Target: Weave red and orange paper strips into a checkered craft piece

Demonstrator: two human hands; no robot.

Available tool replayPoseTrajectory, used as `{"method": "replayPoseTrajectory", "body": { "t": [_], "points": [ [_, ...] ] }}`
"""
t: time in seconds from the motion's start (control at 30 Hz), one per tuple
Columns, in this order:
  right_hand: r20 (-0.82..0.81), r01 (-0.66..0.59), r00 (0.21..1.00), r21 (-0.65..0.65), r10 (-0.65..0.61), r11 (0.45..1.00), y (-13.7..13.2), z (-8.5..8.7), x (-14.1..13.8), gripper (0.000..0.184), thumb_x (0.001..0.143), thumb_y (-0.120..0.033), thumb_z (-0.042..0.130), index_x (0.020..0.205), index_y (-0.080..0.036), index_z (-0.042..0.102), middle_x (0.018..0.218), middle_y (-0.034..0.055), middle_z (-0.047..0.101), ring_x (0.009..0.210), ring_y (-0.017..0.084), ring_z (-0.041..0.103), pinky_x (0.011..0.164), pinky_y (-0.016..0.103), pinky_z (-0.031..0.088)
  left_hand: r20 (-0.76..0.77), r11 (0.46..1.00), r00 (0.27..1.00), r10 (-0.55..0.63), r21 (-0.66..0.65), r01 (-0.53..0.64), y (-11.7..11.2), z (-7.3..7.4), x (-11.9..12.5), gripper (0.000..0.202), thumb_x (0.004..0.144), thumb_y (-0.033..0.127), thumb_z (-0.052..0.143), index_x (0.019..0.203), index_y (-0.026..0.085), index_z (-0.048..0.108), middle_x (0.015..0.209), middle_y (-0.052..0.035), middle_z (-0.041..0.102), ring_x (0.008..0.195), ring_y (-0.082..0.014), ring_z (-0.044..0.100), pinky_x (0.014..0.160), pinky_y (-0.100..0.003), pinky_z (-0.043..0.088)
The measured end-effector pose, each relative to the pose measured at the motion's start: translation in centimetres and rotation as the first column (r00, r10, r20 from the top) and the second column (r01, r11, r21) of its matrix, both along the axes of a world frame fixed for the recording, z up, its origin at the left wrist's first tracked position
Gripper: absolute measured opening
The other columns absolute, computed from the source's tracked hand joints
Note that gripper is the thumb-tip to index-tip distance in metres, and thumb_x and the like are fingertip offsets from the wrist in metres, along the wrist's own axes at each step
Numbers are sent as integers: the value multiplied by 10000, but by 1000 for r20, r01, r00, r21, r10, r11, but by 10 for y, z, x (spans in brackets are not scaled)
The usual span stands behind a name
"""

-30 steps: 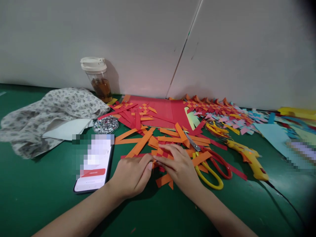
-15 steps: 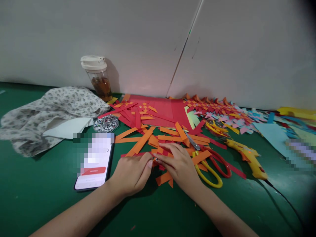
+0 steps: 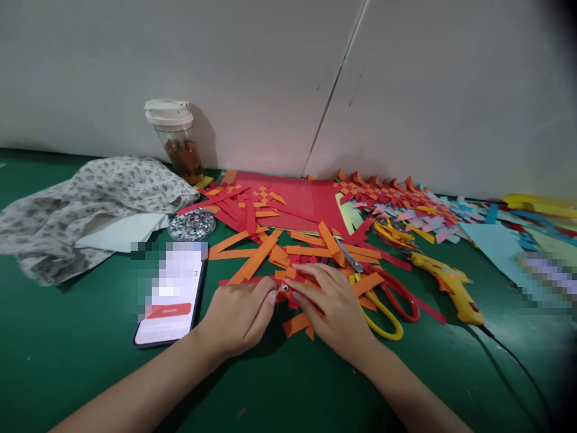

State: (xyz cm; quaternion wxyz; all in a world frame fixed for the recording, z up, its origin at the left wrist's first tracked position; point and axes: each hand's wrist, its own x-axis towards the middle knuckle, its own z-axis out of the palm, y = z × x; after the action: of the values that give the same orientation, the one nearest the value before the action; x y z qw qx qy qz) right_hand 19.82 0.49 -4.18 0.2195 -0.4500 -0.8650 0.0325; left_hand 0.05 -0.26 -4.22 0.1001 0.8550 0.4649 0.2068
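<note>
A small woven paper fish (image 3: pixel 291 280) in orange and red, with a googly eye facing up, lies between my hands. My left hand (image 3: pixel 238 316) is closed, thumb and forefinger pinching its left end. My right hand (image 3: pixel 333 310) grips the fish from the right, its fingers bent over the body and covering much of it. Orange paper strips (image 3: pixel 256 257) lie around and behind my hands. Close by my right hand are scissors (image 3: pixel 352 261) with one yellow and one red handle loop, partly under a strip.
A yellow glue gun (image 3: pixel 444 278) with a cord lies right. Left are a phone (image 3: pixel 174 300), a bag of googly eyes (image 3: pixel 192 225), a patterned cloth (image 3: pixel 90 198) and a lidded cup (image 3: pixel 183 150). Behind are red paper sheets (image 3: pixel 288 198) and several woven fish (image 3: pixel 387 192).
My right fingertips have drawn back slightly from the googly eye, which now shows fully. My left hand stays at the fish's left end. The view has shifted slightly.
</note>
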Motion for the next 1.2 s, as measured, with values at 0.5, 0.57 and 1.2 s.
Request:
{"method": "replayPoseTrajectory", "body": {
  "t": [0.5, 0.57, 1.2],
  "points": [
    [9, -32, 999, 56, 32, 998, -5, 2, 0, 266, 829, -230, 519, 1060, -295, 633, 1157, 52, 572, 1078, 238, 481, 872, 429, 399, -14, 1000, 1000, 15, -16, -15, 0, -2, -1, 310, 919, 275, 202, 847, 188, 490, 580, 10, 591, 494, -170, 581, 441, -256, 308],
    [12, -37, 999, 52, 37, 998, -5, 4, 0, 277, 824, -217, 517, 1068, -287, 629, 1167, 57, 566, 1082, 240, 473, 870, 428, 396, -15, 1000, 1000, 15, -19, -15, 0, -2, 0, 304, 919, 273, 206, 852, 189, 490, 586, 10, 595, 498, -171, 584, 442, -258, 310],
    [70, -75, 995, 40, 72, 996, -4, 2, 1, 308, 823, -193, 482, 1081, -288, 620, 1167, 77, 555, 1078, 252, 463, 839, 438, 386, -30, 999, 999, 17, -27, -18, -1, -2, 0, 337, 921, 284, 184, 877, 183, 502, 612, -3, 614, 513, -176, 590, 451, -265, 318]
  ]
}}
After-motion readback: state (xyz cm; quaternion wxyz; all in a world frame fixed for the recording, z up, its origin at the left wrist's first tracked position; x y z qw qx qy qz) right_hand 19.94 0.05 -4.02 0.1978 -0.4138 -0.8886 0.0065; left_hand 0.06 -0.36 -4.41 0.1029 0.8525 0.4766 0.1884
